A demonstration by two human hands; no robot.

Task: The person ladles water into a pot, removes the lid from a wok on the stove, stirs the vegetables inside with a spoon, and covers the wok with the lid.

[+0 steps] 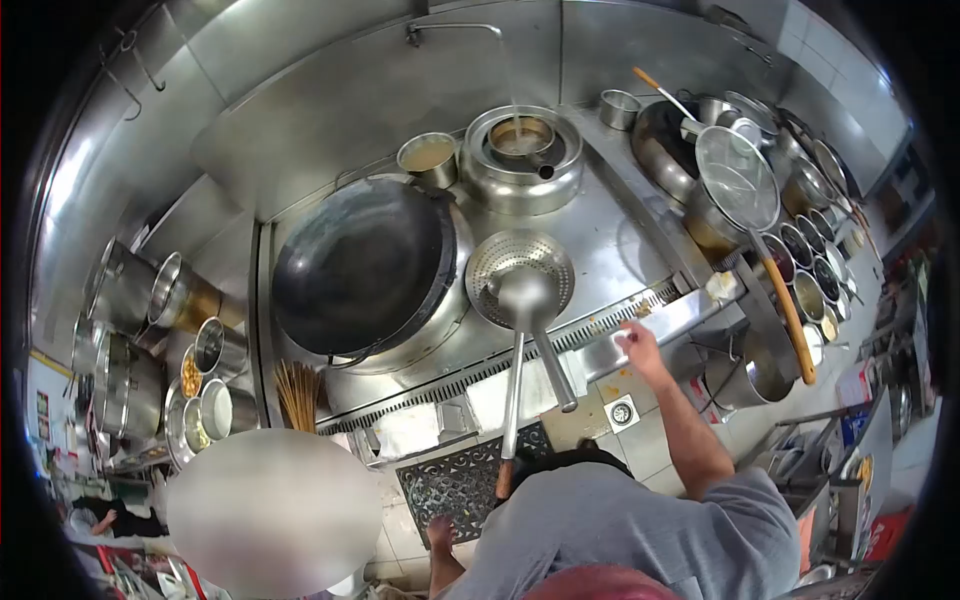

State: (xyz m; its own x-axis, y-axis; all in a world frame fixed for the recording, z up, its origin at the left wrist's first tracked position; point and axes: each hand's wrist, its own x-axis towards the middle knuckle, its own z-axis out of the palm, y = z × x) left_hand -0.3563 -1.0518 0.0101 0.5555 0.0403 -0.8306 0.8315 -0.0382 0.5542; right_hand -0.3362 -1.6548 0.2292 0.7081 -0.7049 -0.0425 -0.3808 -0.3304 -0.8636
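My right hand (637,346) is over the front edge of the stove, with its fingers partly bent and apart and no tool in it. My left hand (440,533) hangs low beside my body above the black floor mat (440,490); its fingers are too small to make out. Between the hands, a ladle (512,400) with a wooden handle end lies across a perforated strainer (520,250) with a metal handle. A large dark wok (365,265) sits on the burner to the left.
Water runs from a tap (460,27) into a small pot (522,137) at the back. A pot of cloudy liquid (428,155) stands beside it. At right are a mesh skimmer (737,178) and seasoning containers (808,295). Bamboo brush (298,395) and pots (130,385) stand left.
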